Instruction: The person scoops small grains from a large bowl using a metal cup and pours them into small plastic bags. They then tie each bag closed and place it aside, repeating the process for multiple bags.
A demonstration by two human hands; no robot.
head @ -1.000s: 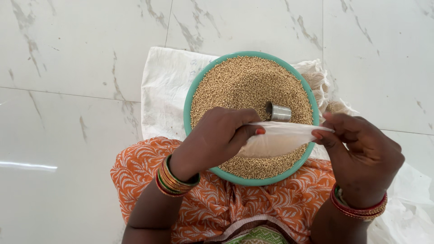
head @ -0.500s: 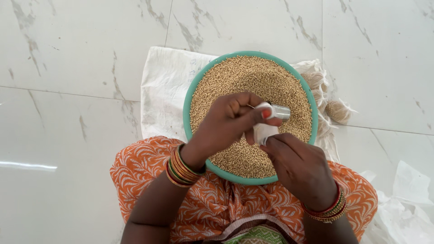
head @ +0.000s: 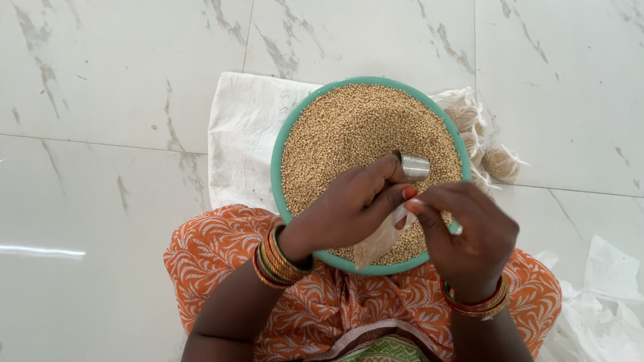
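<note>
A teal basin (head: 276, 175) full of small tan grains (head: 355, 131) rests on my lap over an orange patterned cloth. A small steel cup (head: 414, 166) stands in the grain near the middle. My left hand (head: 345, 208) and my right hand (head: 466, 231) meet above the basin's near side. Both pinch a small clear plastic pouch (head: 379, 240) that hangs down between them, with some grain in it. Bangles ring both wrists.
A white woven sack (head: 245, 127) lies flat under the basin on the marble floor. Several small filled, tied pouches (head: 500, 163) sit at the basin's right. Crumpled empty plastic bags (head: 604, 295) lie at the lower right.
The pouch was stretched flat and wide between my hands. My hands have come together, and the pouch now hangs narrow and gathered at their fingertips.
</note>
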